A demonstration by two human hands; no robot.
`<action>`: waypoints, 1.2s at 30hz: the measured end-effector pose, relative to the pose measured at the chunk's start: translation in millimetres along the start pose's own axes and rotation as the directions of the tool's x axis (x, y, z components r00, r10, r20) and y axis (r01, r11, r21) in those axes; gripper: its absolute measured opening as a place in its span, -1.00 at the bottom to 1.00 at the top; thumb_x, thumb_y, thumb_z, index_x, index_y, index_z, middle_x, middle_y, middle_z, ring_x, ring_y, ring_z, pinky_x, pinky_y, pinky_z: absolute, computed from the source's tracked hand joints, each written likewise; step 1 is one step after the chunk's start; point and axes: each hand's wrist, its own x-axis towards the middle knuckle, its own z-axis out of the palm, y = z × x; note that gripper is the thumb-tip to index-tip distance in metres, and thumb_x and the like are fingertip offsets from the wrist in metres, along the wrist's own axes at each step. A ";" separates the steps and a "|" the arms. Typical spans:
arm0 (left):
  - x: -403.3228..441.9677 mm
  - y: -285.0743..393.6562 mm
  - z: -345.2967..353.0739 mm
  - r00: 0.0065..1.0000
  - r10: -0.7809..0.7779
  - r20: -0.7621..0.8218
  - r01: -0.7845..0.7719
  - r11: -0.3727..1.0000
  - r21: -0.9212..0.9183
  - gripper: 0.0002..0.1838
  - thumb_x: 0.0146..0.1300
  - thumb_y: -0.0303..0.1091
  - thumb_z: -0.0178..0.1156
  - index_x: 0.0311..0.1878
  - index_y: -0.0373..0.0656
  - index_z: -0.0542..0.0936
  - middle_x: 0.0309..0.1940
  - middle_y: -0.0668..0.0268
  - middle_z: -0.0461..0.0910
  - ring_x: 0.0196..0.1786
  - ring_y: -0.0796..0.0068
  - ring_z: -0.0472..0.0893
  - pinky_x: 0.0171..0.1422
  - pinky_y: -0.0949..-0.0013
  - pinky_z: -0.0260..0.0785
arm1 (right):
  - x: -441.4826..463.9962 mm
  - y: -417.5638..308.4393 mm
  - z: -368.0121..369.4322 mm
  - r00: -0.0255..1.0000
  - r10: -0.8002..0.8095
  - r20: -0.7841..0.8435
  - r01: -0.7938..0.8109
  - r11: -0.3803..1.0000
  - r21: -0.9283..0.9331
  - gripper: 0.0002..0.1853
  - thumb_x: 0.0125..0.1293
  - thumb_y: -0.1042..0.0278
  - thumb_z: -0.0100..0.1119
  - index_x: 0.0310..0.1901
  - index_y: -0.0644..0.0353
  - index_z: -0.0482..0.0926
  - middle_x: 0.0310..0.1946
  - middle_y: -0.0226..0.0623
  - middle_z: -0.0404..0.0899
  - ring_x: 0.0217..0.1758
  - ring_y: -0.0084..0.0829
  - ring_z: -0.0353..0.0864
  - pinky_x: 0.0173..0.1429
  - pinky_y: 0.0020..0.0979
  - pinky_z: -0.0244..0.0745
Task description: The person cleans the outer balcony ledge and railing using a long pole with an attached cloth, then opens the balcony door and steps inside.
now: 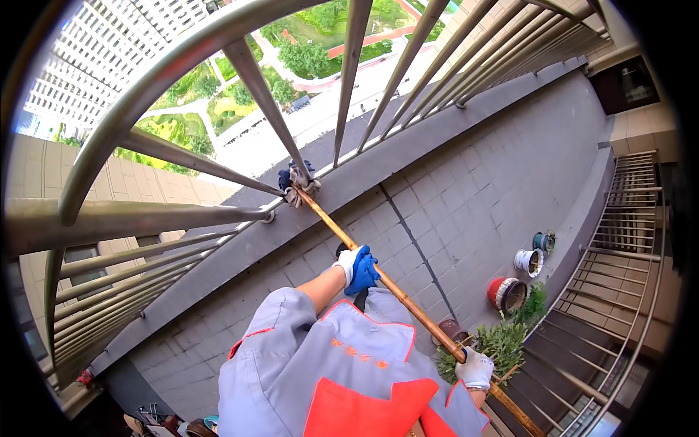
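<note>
grey tiled balcony floor (466, 218), edged by a metal railing (350, 73). the wooden pole (408, 303) slants from lower right to upper left above it, its rag (298, 191) at the railing's foot; gloved left hand (359, 269) and right hand (475, 368) wrap their fingers around it.

The floor (466, 211) is grey tile, crossed by a dark seam (416, 249). Along one side a metal railing (350, 73) stands on a grey curb (429, 138); beyond it, far below, lie sunlit greenery (306, 57) and pale paths. A white building (124, 44) with rows of windows rises at upper left — above a tan-panelled wall (145, 175). A second railing (622, 253) lines the right, under bright daylight.
</note>
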 end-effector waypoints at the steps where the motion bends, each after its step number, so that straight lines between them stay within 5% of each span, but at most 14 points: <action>1: 3.7 4.6 1.5 0.994 0.072 0.086 -0.094 0.954 0.286 -0.84 0.04 -0.12 0.07 -0.57 0.13 0.42 -0.54 0.42 0.48 -0.39 0.35 0.45 -0.18 0.36 0.28 | -3.6 8.6 -5.2 1.000 -0.018 0.012 0.018 1.000 0.018 -0.84 0.02 0.21 0.15 -0.35 0.00 0.61 -0.43 -0.10 0.62 -0.29 -0.08 0.63 -0.15 -0.13 0.49; 8: 33.1 69.8 83.7 0.787 0.543 0.293 -0.599 0.556 0.576 -0.76 -0.05 -0.25 0.13 -0.76 0.10 0.37 -0.68 0.32 0.44 -0.52 0.25 0.42 -0.28 0.25 0.26 | -35.3 91.9 -62.0 0.989 0.150 -0.013 -0.151 0.985 -0.089 -0.89 0.00 0.22 0.18 -0.42 -0.05 0.63 -0.50 -0.17 0.61 -0.32 -0.11 0.62 -0.20 -0.14 0.48; 9: 45.1 57.5 91.6 0.861 0.476 0.178 -0.484 0.875 0.005 -0.77 0.02 -0.24 0.10 -0.71 0.09 0.39 -0.69 0.33 0.42 -0.52 0.27 0.41 -0.33 0.25 0.26 | -32.5 94.6 -63.0 0.988 0.151 -0.013 -0.152 0.984 -0.094 -0.89 0.00 0.22 0.18 -0.42 -0.05 0.63 -0.50 -0.17 0.61 -0.32 -0.11 0.62 -0.20 -0.14 0.48; 10: 57.4 44.0 100.3 0.916 0.397 0.058 -0.282 0.739 -0.612 -0.78 0.09 -0.23 0.08 -0.65 0.08 0.41 -0.70 0.34 0.40 -0.52 0.28 0.40 -0.38 0.24 0.26 | -29.6 97.8 -61.4 0.990 0.135 -0.033 -0.138 0.988 -0.074 -0.88 0.00 0.22 0.17 -0.42 -0.05 0.63 -0.50 -0.17 0.61 -0.33 -0.11 0.62 -0.21 -0.14 0.48; 13: 49.4 90.9 31.0 0.936 -0.348 0.054 0.233 0.498 -0.836 -0.84 0.21 -0.23 0.02 -0.50 0.06 0.43 -0.70 0.36 0.36 -0.56 0.35 0.38 -0.44 0.21 0.25 | -4.9 80.9 -31.2 0.995 0.098 -0.035 -0.096 0.993 0.068 -0.86 0.00 0.21 0.17 -0.40 -0.02 0.63 -0.47 -0.13 0.62 -0.30 -0.07 0.62 -0.17 -0.12 0.48; 17: 56.0 19.4 -17.2 0.981 -0.008 -0.193 -0.013 0.994 -0.105 -0.83 0.00 -0.25 0.07 -0.61 0.05 0.31 -0.66 0.42 0.35 -0.51 0.31 0.41 -0.39 0.24 0.24 | 26.7 -22.1 -18.2 0.991 -0.008 0.132 -0.014 0.986 0.164 -0.72 -0.02 0.14 0.16 -0.24 -0.01 0.62 -0.35 -0.02 0.61 -0.22 0.01 0.60 -0.15 -0.09 0.48; 19: 59.4 41.1 -14.9 0.999 0.028 0.036 -0.045 0.699 0.714 -0.83 -0.22 -0.27 0.14 -0.72 0.09 0.34 -0.65 0.49 0.41 -0.49 0.32 0.44 -0.37 0.30 0.25 | 17.9 22.0 -10.8 0.986 -0.012 0.164 -0.016 0.985 0.169 -0.71 -0.04 0.14 0.18 -0.24 -0.01 0.63 -0.36 -0.02 0.61 -0.22 -0.01 0.61 -0.15 -0.09 0.48; 20: 59.2 66.3 6.2 0.964 -0.256 0.072 0.218 0.916 0.337 -0.88 -0.09 -0.23 0.12 -0.63 0.08 0.40 -0.61 0.45 0.45 -0.41 0.30 0.47 -0.33 0.28 0.27 | 5.8 47.3 -5.9 0.980 -0.019 0.200 -0.017 0.984 0.179 -0.71 -0.07 0.15 0.20 -0.25 -0.01 0.63 -0.37 -0.03 0.61 -0.23 -0.02 0.61 -0.16 -0.10 0.48; 22: 59.2 115.9 48.6 0.641 -0.757 0.124 0.557 0.347 -0.755 -0.83 0.18 -0.14 0.07 -0.45 0.08 0.54 -0.54 0.37 0.54 -0.27 0.27 0.53 -0.24 0.25 0.31 | -25.2 85.6 -22.7 0.977 0.189 0.098 -0.199 0.974 0.110 -0.80 -0.01 0.11 0.21 -0.40 0.01 0.63 -0.48 -0.14 0.62 -0.31 -0.07 0.62 -0.18 -0.11 0.48; 26: 87.9 94.5 105.7 0.791 -0.515 0.331 0.456 0.135 -0.880 -0.72 0.36 -0.12 -0.04 -0.33 -0.10 0.50 -0.53 0.26 0.51 -0.51 0.22 0.49 -0.41 0.09 0.34 | -51.0 120.5 -42.0 0.970 0.238 0.060 -0.243 0.965 0.101 -0.80 -0.05 0.12 0.24 -0.40 0.00 0.65 -0.48 -0.13 0.61 -0.32 -0.07 0.61 -0.21 -0.12 0.49; 30: 119.0 68.3 26.2 0.737 -0.676 0.001 0.426 0.463 -0.777 -0.77 0.24 -0.16 0.12 -0.38 -0.13 0.51 -0.52 0.25 0.55 -0.54 0.31 0.54 -0.50 0.25 0.39 | 6.4 58.3 2.9 0.991 0.107 0.078 -0.125 0.953 0.276 -0.78 0.03 0.10 0.19 -0.36 0.01 0.64 -0.43 -0.06 0.61 -0.25 -0.02 0.60 -0.14 -0.11 0.48; 31: 120.7 56.5 4.2 0.802 -0.577 0.156 0.352 0.244 -0.904 -0.80 0.28 -0.23 0.00 -0.46 -0.02 0.41 -0.58 0.32 0.44 -0.59 0.34 0.44 -0.56 0.26 0.31 | 21.8 18.3 0.7 0.986 0.113 0.120 -0.137 0.965 0.224 -0.75 0.02 0.09 0.18 -0.32 0.02 0.62 -0.38 -0.03 0.61 -0.21 -0.01 0.60 -0.10 -0.09 0.47; 33: 127.8 -6.4 9.6 0.973 -0.177 -0.145 0.053 0.791 -0.610 -0.87 0.19 -0.35 -0.05 -0.48 0.06 0.32 -0.62 0.36 0.30 -0.56 0.36 0.33 -0.47 0.30 0.23 | 31.4 -17.7 -16.8 0.986 0.074 0.150 -0.102 0.977 0.189 -0.73 0.01 0.12 0.17 -0.27 0.02 0.61 -0.35 -0.04 0.62 -0.20 -0.01 0.60 -0.09 -0.09 0.47; 36: 122.8 19.9 50.1 0.984 -0.177 -0.006 0.158 0.892 -0.424 -0.91 0.13 -0.33 -0.01 -0.49 0.06 0.39 -0.57 0.37 0.39 -0.44 0.37 0.42 -0.36 0.35 0.22 | 3.6 30.4 -14.1 0.976 0.140 0.169 -0.168 0.972 0.167 -0.76 0.02 0.11 0.18 -0.32 0.03 0.61 -0.37 -0.08 0.63 -0.21 -0.04 0.61 -0.10 -0.11 0.48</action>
